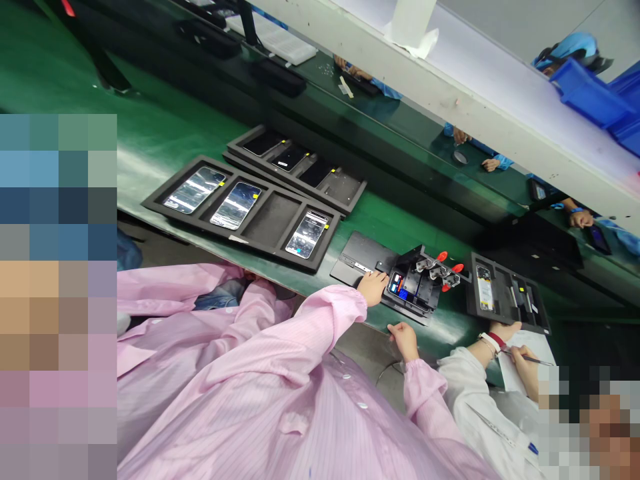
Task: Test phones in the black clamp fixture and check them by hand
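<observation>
My left hand lies with fingers stretched out at the left edge of a black test fixture, its fingertips close to a lit smartphone seated there. Whether they touch the phone I cannot tell. Red-tipped toggle clamps rise from the fixture, right of the phone. Under my left wrist, a flat dark panel lies on the bench. My right hand is at the bench's front edge, below the fixture, thumb and fingers drawn together; anything between them is too small to make out.
A black foam tray with several smartphones lies left on the green bench, another tray behind it. At right, a co-worker's hand holds a thin tool near a third tray. A white shelf beam crosses above.
</observation>
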A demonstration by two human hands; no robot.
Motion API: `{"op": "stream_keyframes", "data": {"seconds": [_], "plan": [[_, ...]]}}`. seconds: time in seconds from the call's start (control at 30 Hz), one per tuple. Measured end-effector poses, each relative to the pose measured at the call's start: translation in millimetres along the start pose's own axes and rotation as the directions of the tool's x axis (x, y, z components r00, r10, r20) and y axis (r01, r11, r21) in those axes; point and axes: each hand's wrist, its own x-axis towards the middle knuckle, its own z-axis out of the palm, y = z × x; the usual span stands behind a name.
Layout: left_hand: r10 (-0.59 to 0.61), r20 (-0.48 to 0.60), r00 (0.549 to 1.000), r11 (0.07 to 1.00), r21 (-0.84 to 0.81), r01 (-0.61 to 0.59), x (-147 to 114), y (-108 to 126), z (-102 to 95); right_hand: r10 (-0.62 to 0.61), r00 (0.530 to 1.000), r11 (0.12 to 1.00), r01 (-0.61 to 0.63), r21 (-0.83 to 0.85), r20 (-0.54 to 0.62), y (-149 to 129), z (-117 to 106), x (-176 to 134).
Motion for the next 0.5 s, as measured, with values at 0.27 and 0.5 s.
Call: {"op": "stream_keyframes", "data": {"seconds": [0.27,0.5], "plan": [[-0.001,-0.01,1.0,1.0,-0.005,0.001,0.0,0.3,-0.6,-0.013,1.0,0.998,0.013,0.068,0.0,-3.9,0.6,-5.8],[-0.038,-0.044,0.998,0.998,-0.046,0.036,15.9,-2.2,-0.4,-0.041,0.85,0.938,0.213,0.273,-0.525,-29.0,-84.4,14.6]]}}
